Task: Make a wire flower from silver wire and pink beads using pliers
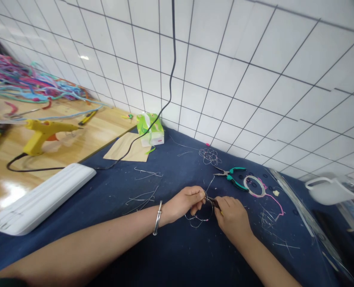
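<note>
In the head view, my left hand [191,201] pinches a thin silvery wire bent into loops, a wire ring [211,213] that hangs below the fingers. A straight wire end sticks up past the fingertips. My right hand [232,217] is closed round dark-jawed pliers [214,202], whose jaws meet the wire beside my left fingertips. Most of the pliers' handle is hidden in the palm. Beyond my hands lie green-handled pliers [232,177] and a flower-shaped coil of wire [211,156].
Loose wire pieces [142,199] lie on the blue cloth [177,255]. To the right are a ring of white tape [254,186] and a white cup [329,191]. At left stand a power strip [45,199], a yellow glue gun [42,135] and a tissue pack [151,131]; a black cable [172,71] crosses.
</note>
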`<state>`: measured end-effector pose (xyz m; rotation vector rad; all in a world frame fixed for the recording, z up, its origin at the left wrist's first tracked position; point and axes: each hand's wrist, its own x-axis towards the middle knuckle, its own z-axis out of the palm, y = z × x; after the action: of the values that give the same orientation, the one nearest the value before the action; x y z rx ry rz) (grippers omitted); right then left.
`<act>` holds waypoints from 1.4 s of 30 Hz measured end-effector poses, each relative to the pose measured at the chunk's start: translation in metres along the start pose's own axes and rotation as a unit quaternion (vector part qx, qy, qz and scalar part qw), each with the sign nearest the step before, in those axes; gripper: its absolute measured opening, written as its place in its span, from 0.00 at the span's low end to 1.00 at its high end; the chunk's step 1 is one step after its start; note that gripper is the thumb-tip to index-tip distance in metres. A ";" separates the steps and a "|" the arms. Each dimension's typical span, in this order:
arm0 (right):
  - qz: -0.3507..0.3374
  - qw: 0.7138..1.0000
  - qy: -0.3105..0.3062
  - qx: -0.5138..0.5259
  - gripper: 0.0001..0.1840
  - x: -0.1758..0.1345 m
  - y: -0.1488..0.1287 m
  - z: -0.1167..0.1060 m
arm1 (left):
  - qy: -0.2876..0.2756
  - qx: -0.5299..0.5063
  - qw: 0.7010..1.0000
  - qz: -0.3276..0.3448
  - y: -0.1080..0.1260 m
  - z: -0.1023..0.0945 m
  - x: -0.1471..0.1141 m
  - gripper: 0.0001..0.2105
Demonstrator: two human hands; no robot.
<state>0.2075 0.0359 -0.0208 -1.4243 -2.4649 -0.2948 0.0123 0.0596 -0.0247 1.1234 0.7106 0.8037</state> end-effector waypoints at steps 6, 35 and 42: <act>0.019 0.999 -0.028 0.013 0.09 0.000 -0.003 -0.002 | 0.001 0.035 0.999 0.016 0.003 0.002 -0.001 0.15; 0.017 0.996 -0.056 0.068 0.08 0.002 0.001 -0.002 | -0.026 0.011 1.000 -0.003 0.001 0.000 0.000 0.13; 0.025 0.997 -0.056 0.054 0.07 0.002 0.000 -0.002 | -0.030 0.073 0.997 0.017 0.003 -0.001 0.000 0.14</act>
<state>0.2066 0.0366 -0.0188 -1.4913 -2.4869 -0.0716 0.0106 0.0612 -0.0219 1.2887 0.7096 0.7529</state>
